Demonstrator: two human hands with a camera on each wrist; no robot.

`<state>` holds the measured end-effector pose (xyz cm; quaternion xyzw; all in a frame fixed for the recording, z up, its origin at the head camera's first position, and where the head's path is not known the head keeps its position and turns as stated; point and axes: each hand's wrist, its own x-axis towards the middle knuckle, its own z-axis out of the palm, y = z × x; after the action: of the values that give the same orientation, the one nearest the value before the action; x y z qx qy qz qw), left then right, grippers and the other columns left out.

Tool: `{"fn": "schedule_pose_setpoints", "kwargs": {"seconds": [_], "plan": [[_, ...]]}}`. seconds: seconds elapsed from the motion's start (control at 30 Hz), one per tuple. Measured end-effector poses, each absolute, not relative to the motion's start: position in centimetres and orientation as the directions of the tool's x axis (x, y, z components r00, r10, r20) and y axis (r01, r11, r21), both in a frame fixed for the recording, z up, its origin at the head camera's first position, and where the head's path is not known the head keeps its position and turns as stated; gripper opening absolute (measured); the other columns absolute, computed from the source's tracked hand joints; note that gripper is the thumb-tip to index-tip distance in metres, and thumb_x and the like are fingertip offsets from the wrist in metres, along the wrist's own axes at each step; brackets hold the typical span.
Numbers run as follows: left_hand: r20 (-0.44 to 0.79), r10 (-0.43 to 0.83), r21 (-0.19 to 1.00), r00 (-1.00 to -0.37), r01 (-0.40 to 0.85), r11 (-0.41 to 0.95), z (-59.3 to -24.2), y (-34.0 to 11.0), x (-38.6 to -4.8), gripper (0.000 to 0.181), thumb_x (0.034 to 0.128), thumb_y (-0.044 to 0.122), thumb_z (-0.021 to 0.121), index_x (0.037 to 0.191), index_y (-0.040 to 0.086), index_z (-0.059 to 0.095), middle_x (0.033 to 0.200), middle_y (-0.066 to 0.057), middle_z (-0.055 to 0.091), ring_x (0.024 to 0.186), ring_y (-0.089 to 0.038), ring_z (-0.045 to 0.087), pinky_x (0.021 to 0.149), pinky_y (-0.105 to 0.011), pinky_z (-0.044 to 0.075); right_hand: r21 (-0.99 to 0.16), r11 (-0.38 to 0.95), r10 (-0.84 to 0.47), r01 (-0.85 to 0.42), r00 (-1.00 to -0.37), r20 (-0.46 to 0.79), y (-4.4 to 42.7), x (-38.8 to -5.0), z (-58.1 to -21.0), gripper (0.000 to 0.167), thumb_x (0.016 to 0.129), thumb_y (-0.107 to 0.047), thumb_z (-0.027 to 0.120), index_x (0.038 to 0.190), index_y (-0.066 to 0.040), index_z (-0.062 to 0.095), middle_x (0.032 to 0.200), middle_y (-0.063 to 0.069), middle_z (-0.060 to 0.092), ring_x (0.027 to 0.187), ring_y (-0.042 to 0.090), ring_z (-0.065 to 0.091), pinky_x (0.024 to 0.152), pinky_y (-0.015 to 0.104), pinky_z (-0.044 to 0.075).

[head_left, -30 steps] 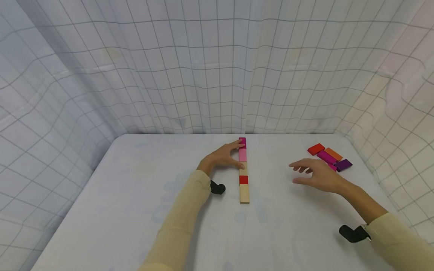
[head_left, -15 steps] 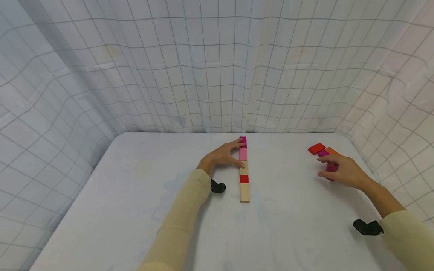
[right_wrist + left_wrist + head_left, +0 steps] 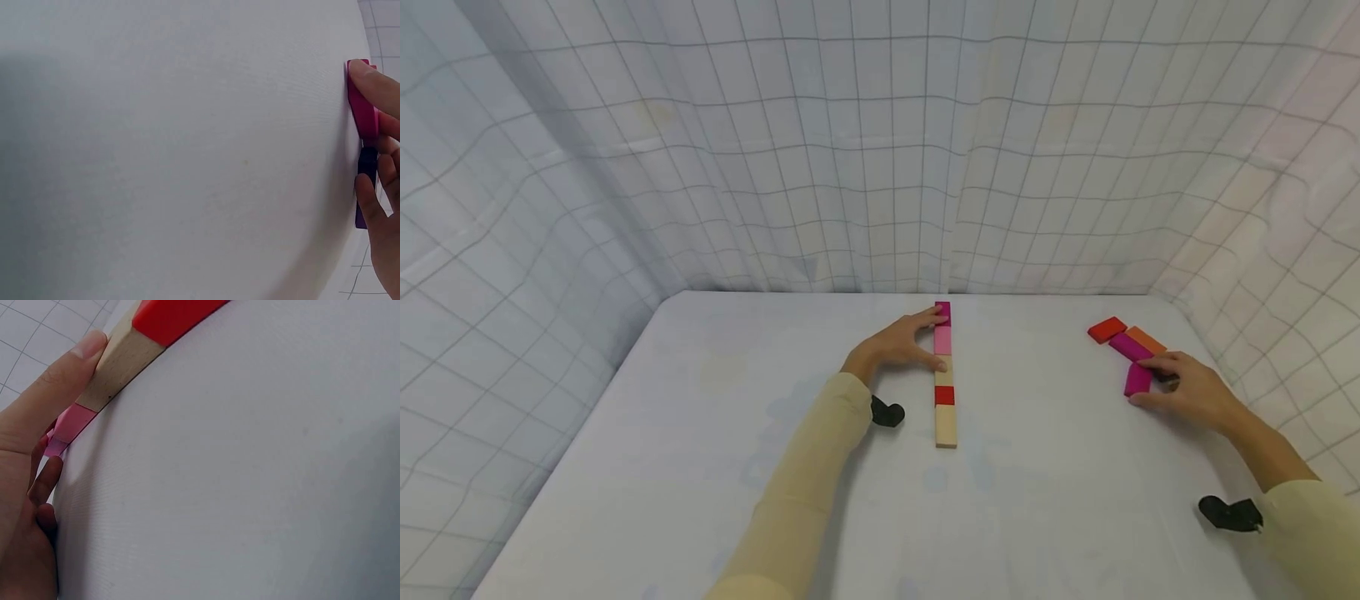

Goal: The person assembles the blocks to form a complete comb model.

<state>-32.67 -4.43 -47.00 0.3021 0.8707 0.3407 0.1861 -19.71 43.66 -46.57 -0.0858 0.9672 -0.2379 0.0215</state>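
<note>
A straight row of blocks runs away from me on the table. From near to far come a natural wood block [image 3: 946,427], a red block [image 3: 944,396], a second wood block [image 3: 943,379], a pink block [image 3: 942,340] and a magenta block [image 3: 943,309]. Along its left side rests my left hand [image 3: 895,342], thumb on the second wood block and fingertips at the far magenta one. At the right, my right hand [image 3: 1195,392] pinches another magenta block [image 3: 1138,380] between thumb and finger. A dark purple block [image 3: 367,164] lies beneath that hand, hidden in the head view.
Beyond the right hand lie a red-orange block [image 3: 1107,330], an orange block [image 3: 1146,340] and a further magenta block [image 3: 1129,347], close together. A white table [image 3: 1037,500] carries everything. Grid-patterned curtains [image 3: 880,167] stand at its back and sides.
My right hand has moved right to the loose blocks and now pinches a magenta one, which is turned from its earlier angle. The left hand stays at the row.
</note>
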Motion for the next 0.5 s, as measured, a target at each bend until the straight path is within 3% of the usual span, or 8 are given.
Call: {"fn": "schedule_pose_setpoints", "kwargs": {"seconds": [0.23, 0.5], "plan": [[-0.118, 0.649, 0.707, -0.751, 0.396, 0.586, -47.10, -4.18, -32.91, 0.094, 0.0825, 0.039, 0.088, 0.161, 0.023, 0.039, 0.171, 0.004, 0.019, 0.156, -0.021, 0.015, 0.124, -0.048, 0.017, -0.464, 0.874, -0.168, -0.141, -0.986, -0.017, 43.66, -19.77, -46.23, 0.074, 0.085, -0.038, 0.087, 0.137, 0.007, 0.060, 0.125, 0.032, 0.058, 0.104, 0.043, 0.056, 0.080, 0.050, 0.054], [-0.125, 0.647, 0.699, -0.752, 0.396, 0.595, -47.42, -4.30, -33.14, 0.096, 0.0822, 0.041, 0.088, 0.162, 0.023, 0.038, 0.171, 0.005, 0.019, 0.156, -0.021, 0.013, 0.124, -0.049, 0.017, -0.477, 0.868, -0.169, -0.138, -0.985, -0.023, 43.05, -19.90, -45.93, 0.072, 0.083, -0.037, 0.088, 0.133, 0.007, 0.061, 0.115, 0.026, 0.060, 0.104, 0.042, 0.053, 0.078, 0.048, 0.054]]}}
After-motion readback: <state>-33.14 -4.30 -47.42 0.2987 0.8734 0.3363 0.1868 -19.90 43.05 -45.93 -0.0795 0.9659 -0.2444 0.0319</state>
